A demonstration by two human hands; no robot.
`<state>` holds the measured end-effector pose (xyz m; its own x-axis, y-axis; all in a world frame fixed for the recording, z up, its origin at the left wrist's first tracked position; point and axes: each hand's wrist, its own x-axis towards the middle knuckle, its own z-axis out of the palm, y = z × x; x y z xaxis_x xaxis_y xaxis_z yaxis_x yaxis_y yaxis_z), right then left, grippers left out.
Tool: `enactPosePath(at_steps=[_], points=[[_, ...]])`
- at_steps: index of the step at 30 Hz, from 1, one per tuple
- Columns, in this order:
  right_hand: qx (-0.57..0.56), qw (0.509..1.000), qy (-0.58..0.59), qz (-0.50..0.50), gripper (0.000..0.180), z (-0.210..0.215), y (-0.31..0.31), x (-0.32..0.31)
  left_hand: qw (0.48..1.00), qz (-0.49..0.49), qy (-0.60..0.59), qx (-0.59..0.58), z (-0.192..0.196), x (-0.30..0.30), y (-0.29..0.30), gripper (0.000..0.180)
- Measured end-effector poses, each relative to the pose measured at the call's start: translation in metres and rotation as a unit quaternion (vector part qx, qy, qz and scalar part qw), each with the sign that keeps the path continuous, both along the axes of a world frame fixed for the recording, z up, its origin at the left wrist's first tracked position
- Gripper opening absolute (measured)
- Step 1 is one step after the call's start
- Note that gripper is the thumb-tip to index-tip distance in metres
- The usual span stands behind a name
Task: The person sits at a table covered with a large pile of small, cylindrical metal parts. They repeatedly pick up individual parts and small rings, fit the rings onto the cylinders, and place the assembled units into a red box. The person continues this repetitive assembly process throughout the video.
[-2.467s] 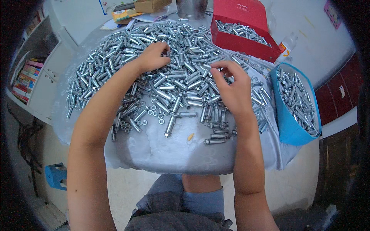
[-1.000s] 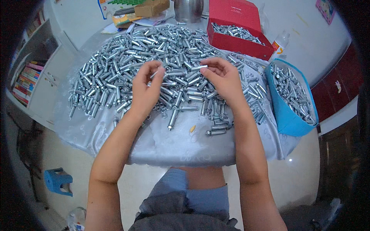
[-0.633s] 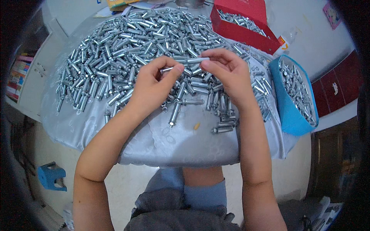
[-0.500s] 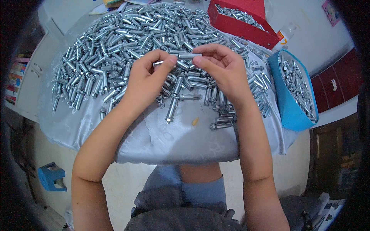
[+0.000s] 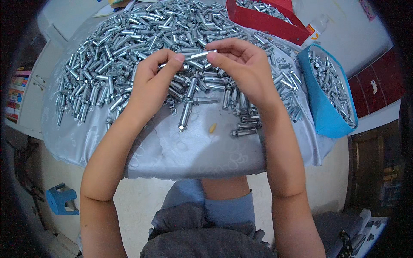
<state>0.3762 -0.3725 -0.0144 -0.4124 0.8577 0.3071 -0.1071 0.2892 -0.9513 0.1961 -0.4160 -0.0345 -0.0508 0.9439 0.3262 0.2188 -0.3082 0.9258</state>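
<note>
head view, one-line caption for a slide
Right hand pinches a shiny metal cylinder near the left hand, above silvery cylindrical metal bolts.

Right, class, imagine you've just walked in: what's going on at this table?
A person works with both bare hands over a big heap of shiny metal bolts on a silvery cloth. The right hand pinches one metal piece between thumb and fingers. The left hand is close by, thumb and forefinger together; whether it grips anything is hard to tell. More bolts fill a blue container on the right, and others lie in a red box at the back.
</note>
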Motion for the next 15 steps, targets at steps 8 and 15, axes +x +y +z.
enactPosePath(at_steps=[8, 15], points=[[-0.042, 0.997, 0.01, 0.057, 0.019, 0.0, -0.014, -0.013, 0.992, 0.005, -0.052, -0.112, -0.005, -0.001, 0.002, 0.045], [0.079, 0.994, -0.069, 0.036, 0.02, -0.017, -0.014, -0.023, 0.992, -0.074, -0.061, -0.082, 0.005, 0.007, -0.007, 0.045]])
